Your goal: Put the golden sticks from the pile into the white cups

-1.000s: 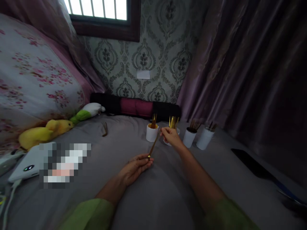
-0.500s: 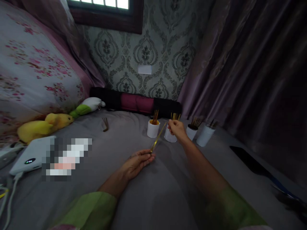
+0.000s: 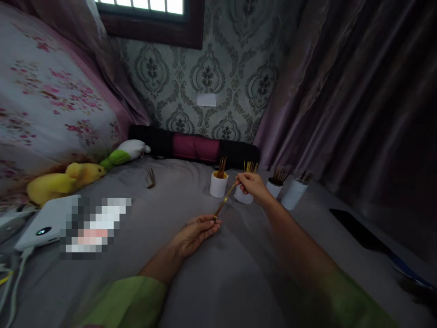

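Note:
A thin gold strip (image 3: 224,200) slants up between my two hands, over the grey sheet. My left hand (image 3: 196,234), palm turned partly up, pinches its lower end between thumb and fingers. At the upper end, my right hand (image 3: 251,184) has its thumb and fingertips closed on the strip. Just behind the right hand stands a white cup (image 3: 243,196) of upright gold sticks, partly covered by that hand. To its left is another white cup (image 3: 218,186) with orange-brown sticks. What the strip is made of cannot be made out.
Right of my hand are a white cup of dark sticks (image 3: 274,189) and a taller pale cup (image 3: 293,195). A small brown bundle (image 3: 150,178) lies left. A white power bank (image 3: 44,223), plush toys (image 3: 51,187) and a dark flat object (image 3: 357,230) lie around the sides.
My right hand has moved slightly left and down, closing on the strip's upper end, which stood free before. My left hand stays nearly in place.

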### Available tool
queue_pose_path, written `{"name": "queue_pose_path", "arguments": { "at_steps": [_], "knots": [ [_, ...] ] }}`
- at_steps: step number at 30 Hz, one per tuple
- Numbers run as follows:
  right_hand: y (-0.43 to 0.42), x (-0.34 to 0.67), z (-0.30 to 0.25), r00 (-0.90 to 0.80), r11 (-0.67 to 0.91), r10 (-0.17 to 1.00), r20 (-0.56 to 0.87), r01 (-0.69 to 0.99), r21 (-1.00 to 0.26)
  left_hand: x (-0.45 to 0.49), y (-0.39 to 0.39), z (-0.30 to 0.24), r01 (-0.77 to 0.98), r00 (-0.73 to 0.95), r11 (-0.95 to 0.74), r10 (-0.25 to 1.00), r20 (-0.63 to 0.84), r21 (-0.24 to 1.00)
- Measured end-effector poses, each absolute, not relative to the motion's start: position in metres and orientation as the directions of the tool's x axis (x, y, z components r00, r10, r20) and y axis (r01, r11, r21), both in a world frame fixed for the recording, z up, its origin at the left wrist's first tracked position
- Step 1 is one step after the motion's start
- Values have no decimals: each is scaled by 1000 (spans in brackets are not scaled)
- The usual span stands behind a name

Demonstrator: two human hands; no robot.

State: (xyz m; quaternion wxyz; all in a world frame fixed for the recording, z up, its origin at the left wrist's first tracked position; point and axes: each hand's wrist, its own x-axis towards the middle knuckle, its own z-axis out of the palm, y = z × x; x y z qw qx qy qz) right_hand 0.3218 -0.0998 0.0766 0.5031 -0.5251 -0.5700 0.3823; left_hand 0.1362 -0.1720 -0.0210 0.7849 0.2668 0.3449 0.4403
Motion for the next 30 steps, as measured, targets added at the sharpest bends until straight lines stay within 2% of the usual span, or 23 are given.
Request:
{"name": "queue_pose_path", "arguments": {
  "at_steps": [6,13,20,30],
  "knots": [
    [-101,329,83,72,115,989,130,181,-977,135,-172,-14,-533,385,489,867,-317,691],
    [-90,347,101,156,159,969,189,187,-969,129,-166,-16,-610,418,517,854,-310,601],
    [-75,359,129,292,193,917,271,269,-943,126,-161,-17,-642,458,560,828,-323,524],
    [-46,359,149,384,232,849,362,344,-910,124,-159,-16,-648,506,582,811,-293,490]
  ]
}}
